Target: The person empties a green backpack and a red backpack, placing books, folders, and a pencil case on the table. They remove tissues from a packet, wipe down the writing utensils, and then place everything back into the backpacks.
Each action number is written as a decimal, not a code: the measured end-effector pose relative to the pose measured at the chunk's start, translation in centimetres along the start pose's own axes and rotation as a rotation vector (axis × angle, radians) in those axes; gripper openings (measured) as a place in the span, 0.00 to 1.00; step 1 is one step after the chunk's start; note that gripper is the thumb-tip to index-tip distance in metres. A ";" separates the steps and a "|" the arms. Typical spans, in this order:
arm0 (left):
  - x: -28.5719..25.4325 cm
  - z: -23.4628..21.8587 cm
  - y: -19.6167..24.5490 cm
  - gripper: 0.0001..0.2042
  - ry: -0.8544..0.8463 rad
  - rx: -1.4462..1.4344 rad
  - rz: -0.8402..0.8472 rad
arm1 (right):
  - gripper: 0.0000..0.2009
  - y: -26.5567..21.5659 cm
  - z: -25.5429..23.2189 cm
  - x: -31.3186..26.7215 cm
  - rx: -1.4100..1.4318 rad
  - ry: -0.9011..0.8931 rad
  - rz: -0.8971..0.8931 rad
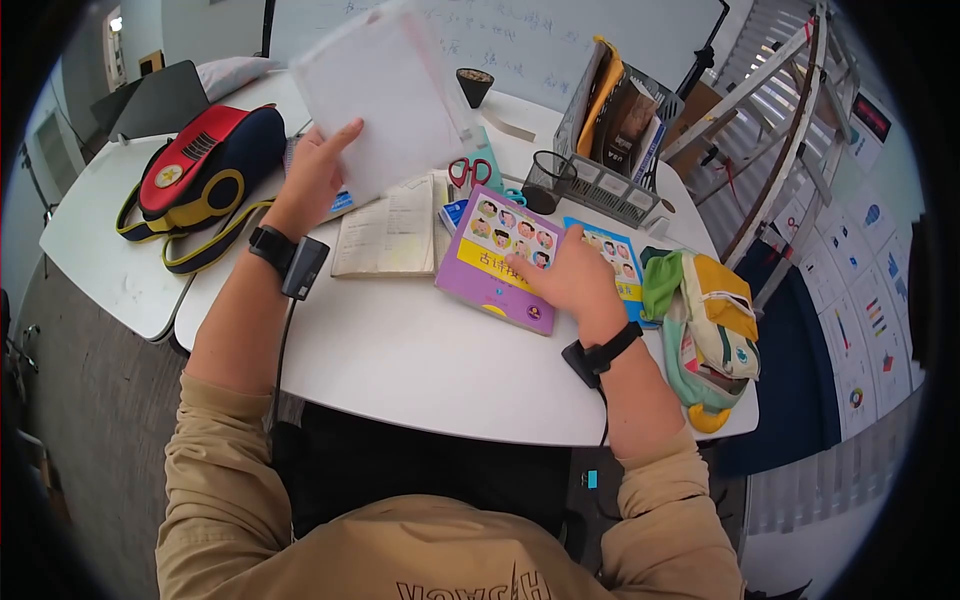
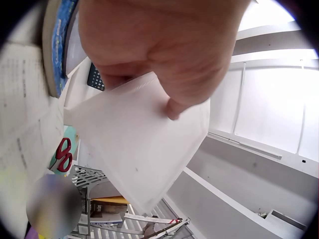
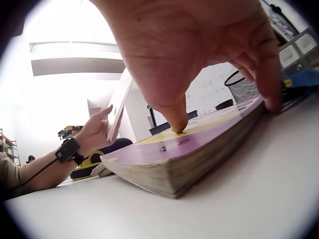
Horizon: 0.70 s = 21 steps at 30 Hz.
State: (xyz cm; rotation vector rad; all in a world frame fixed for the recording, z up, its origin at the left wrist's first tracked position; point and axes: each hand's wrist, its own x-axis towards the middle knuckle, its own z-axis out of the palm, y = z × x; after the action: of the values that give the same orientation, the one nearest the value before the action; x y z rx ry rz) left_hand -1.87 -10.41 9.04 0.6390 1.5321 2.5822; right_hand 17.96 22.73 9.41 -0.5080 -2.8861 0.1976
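Note:
My left hand [image 1: 315, 170] holds a flat white plastic-covered booklet [image 1: 385, 100] up above the back of the table. In the left wrist view its thumb lies across the white cover, while the other fingers are hidden behind. A thick purple-and-yellow book [image 1: 490, 285] is under my right hand [image 1: 575, 275], which grips it by its right side. The right thumb presses on the cover, and the fingers reach down over the edge, as the right wrist view shows. Left of the purple book lies an open book [image 1: 385, 235] with printed pages.
A blue book [image 1: 620, 255] and a green-and-yellow bag [image 1: 710, 335] lie to the right. Behind are red scissors [image 1: 470, 172], a mesh pen cup [image 1: 545, 185] and a grey file rack [image 1: 615, 190] with books. A red-and-navy backpack [image 1: 215, 160] stands at left.

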 end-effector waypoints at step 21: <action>-0.2 0.8 -2.8 0.23 0.139 -0.051 0.070 | 0.19 2.7 1.4 3.6 1.750 -0.109 -0.011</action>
State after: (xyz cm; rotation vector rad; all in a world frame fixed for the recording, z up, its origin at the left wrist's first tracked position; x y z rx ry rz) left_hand -1.81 -8.37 6.95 0.5282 1.5009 2.7621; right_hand 15.17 26.37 8.29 -0.0685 -1.6646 2.2983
